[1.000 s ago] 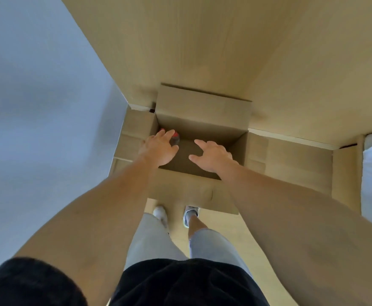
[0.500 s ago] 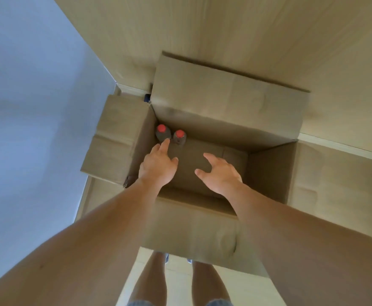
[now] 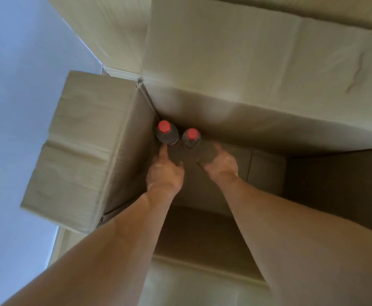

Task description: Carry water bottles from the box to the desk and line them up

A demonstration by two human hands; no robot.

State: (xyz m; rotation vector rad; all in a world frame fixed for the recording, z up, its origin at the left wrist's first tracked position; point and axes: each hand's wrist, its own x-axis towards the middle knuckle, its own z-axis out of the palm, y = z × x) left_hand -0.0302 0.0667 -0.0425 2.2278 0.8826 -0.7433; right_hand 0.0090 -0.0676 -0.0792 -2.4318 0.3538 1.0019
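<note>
Two clear water bottles with red caps stand upright in the far left corner of an open cardboard box (image 3: 88, 151). The left bottle (image 3: 167, 133) is against the box's left wall, and the right bottle (image 3: 191, 138) stands beside it. My left hand (image 3: 165, 171) reaches deep into the box, its fingertips at the base of the left bottle, fingers extended. Also inside the box, my right hand (image 3: 219, 161) has open fingers spread just below and right of the right bottle. Neither hand grips a bottle.
The box flaps fold outward on the left and at the back (image 3: 247, 51). A pale wall (image 3: 15, 85) runs along the left. Wood-look floor (image 3: 105, 29) lies beyond the box. The rest of the box bottom (image 3: 266, 173) is bare cardboard.
I have leaned in much closer. Both hands have gone deeper into the box toward the two bottles, the left now reaching the left bottle.
</note>
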